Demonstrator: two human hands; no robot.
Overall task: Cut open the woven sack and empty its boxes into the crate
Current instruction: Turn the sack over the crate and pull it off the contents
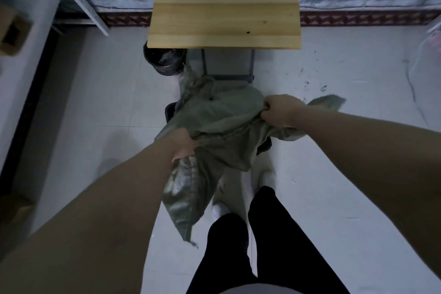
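A grey-green woven sack (222,124) hangs crumpled between my two hands above the floor, in front of the wooden table. My left hand (182,144) grips its near left part, with a long flap drooping below the hand. My right hand (279,111) clutches a bunch of the fabric at the sack's right side. A dark crate (170,112) shows only as a black edge under the sack's left side; the sack hides most of it. No boxes are visible.
A wooden table (224,7) stands ahead against the blue wall, a black bin (164,61) beside its left leg. Shelving with cardboard boxes (14,31) lines the left. My legs and white shoes (219,210) are below the sack on the tiled floor.
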